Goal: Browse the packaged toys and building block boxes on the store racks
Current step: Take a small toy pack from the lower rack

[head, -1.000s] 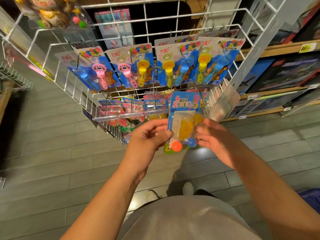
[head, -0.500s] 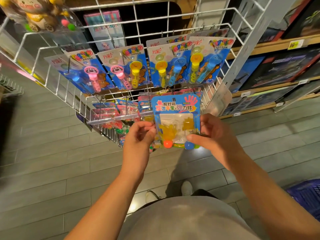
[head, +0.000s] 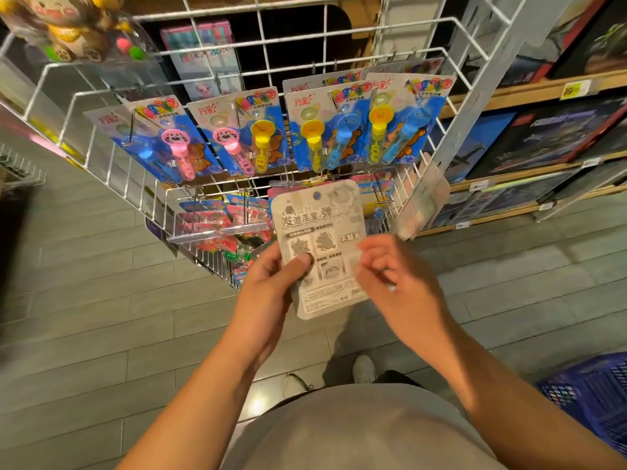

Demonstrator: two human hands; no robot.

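Two hands meet over a toy card (head: 322, 245) held just in front of the wire rack (head: 210, 83), at about the middle of the view. The card shows its grey printed back, with a hang hole near the top edge and small print along the bottom. The left hand (head: 271, 286) grips it from the card's 8 o'clock side, thumb (head: 300, 262) pressed on the printed face and the other fingers hidden behind. The right hand (head: 393, 276) is at the card's 3 o'clock edge, fingers loosely curled and blurred; whether they pinch the card or only brush it cannot be told.

At 12 o'clock from the card, a row of bubble wand packs (head: 339, 127) hangs on the rack's hooks, with pink, yellow and blue wands on blue backing cards. At 9 o'clock, lower hooks carry more small toy packs (head: 217, 222) in pink and blue. At 11 o'clock, far up, a plush toy in clear packaging (head: 78, 32) hangs at the rack's top corner. At 2 o'clock, wooden shelves (head: 509, 96) hold dark boxes (head: 556, 137) with price tags on the shelf edges. At 5 o'clock, a blue plastic basket (head: 590, 398) stands on the grey tile floor (head: 84, 317).
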